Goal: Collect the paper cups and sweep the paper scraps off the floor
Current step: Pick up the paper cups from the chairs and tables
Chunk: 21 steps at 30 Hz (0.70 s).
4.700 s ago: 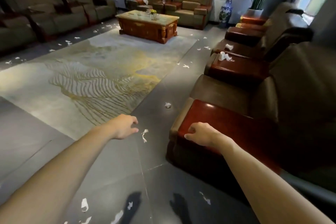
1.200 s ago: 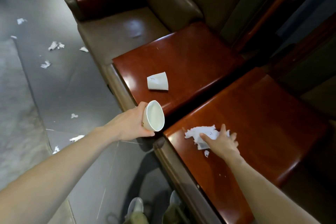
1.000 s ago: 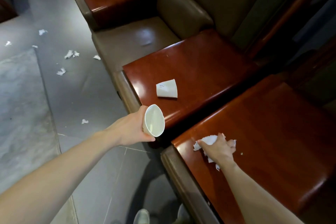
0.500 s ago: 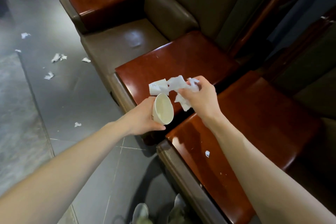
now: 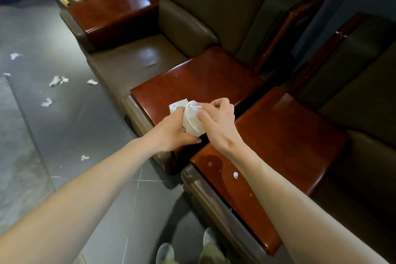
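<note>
Left hand (image 5: pixel 171 133) grips one cup (image 5: pixel 190 124); right hand (image 5: pixel 216 123) pinches one paper wad (image 5: pixel 192 110) in its mouth; second cup (image 5: pixel 176 105) lies just behind.

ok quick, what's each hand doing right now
Left hand: grips the paper cup.
Right hand: fingers curled on crumpled paper at the cup's mouth.

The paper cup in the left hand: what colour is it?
The paper cup is white, with a small brownish mark on its side; the head view shows it.
</note>
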{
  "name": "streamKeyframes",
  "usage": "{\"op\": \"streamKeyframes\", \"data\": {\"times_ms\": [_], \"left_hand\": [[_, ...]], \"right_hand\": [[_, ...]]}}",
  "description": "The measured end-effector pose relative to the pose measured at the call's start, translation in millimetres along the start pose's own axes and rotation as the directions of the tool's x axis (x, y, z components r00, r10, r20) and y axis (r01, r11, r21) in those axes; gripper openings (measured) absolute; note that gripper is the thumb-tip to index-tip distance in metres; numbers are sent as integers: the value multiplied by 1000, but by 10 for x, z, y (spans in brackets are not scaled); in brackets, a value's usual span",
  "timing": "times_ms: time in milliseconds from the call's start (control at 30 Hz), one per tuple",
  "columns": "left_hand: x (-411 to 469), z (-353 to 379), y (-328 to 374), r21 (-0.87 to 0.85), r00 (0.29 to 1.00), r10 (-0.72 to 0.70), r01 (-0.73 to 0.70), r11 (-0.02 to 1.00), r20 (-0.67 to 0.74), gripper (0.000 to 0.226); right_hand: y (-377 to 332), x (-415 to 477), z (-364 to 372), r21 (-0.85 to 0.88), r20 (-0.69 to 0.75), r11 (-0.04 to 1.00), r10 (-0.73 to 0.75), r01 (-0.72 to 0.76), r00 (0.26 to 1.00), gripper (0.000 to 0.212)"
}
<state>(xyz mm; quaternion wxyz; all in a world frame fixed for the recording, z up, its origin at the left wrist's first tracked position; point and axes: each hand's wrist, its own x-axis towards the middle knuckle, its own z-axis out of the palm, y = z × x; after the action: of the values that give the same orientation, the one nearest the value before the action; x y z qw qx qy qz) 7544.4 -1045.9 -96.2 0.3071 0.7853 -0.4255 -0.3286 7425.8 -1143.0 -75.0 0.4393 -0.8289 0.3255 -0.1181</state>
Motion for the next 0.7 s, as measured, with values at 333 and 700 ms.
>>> {"op": "streamKeyframes", "data": {"times_ms": [333,700], "left_hand": [[55,78,-52,44,997,67,-69,997,39,61],[96,95,-362,170,991,-120,129,977,-66,66]], "right_hand": [[45,-52,-78,177,-21,983,-53,56,998,21],[1149,-193,-243,45,-52,956,292,-289,955,30]]}}
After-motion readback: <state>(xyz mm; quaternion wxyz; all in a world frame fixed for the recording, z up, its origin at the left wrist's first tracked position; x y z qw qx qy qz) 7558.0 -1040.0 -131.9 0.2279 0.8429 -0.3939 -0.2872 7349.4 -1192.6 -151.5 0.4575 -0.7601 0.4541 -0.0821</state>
